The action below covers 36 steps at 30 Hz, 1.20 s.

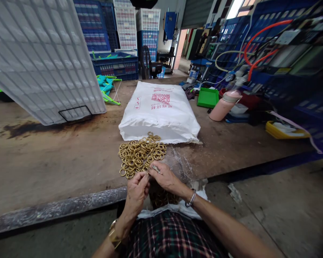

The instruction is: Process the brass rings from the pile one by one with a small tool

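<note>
My left hand [137,190] and my right hand [165,175] meet at the table's front edge, fingers pinched together tip to tip. What is between the fingertips is too small and covered to make out. A slim silvery piece [156,168] shows at my right hand's fingers; whether it is a tool or a finger ring, I cannot tell. Just beyond the hands lies a heap of brass-coloured rings [140,154] on the wooden table [91,161]. More rings [164,197] sit below my hands at my lap, partly hidden by the right forearm.
A white sack with red print [161,111] lies behind the heap. To the left leans a white ribbed crate [48,64]. Farther right are a green tray [207,98], a pink bottle [223,106] and a yellow tray [285,130]. Blue crates [115,66] stand behind.
</note>
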{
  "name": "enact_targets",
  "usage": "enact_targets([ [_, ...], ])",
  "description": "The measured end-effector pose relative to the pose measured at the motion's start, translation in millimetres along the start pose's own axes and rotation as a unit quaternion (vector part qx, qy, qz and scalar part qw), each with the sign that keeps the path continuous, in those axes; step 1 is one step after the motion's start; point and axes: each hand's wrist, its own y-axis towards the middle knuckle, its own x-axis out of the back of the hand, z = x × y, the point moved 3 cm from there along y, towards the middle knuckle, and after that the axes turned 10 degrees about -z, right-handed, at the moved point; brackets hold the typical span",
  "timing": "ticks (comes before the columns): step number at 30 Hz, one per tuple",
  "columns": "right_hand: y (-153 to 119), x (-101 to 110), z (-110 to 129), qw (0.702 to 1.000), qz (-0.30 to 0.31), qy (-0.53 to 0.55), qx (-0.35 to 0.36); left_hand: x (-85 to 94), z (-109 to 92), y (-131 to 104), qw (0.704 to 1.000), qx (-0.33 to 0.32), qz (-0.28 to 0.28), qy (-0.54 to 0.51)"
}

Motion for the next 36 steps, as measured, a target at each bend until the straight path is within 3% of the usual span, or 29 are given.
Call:
enact_targets([
  [8, 0.0, -1.5, -10.1, 1.0, -0.009, 0.022, -0.005, -4.2, -2.7, -4.5, 0.998, 0.034, 0.042, -0.036],
  [11, -2.4, 0.7, -16.3, 0.999, -0.015, -0.027, 0.016, -3.5, -3.0, -3.9, 0.998, 0.028, 0.037, -0.036],
  [17, -14.1, -1.0, -18.2, 0.983, 0.051, -0.138, 0.107, 0.0, 0.8, 0.3, 0.999, 0.0, 0.032, -0.011],
  [29, -11.5, 0.1, -16.1, 0.956, 0.111, -0.259, 0.081, 0.8, -3.2, -9.0, 0.995, -0.079, 0.019, 0.061],
  [32, -6.0, 5.3, -20.5, 0.944, 0.087, -0.316, 0.047, -4.9, -6.1, -19.9, 0.996, -0.053, 0.067, 0.038],
  [36, 6.2, 7.8, -24.9, 0.939, 0.016, -0.341, 0.036, -10.6, -9.2, -24.1, 0.992, 0.035, 0.11, -0.039],
])
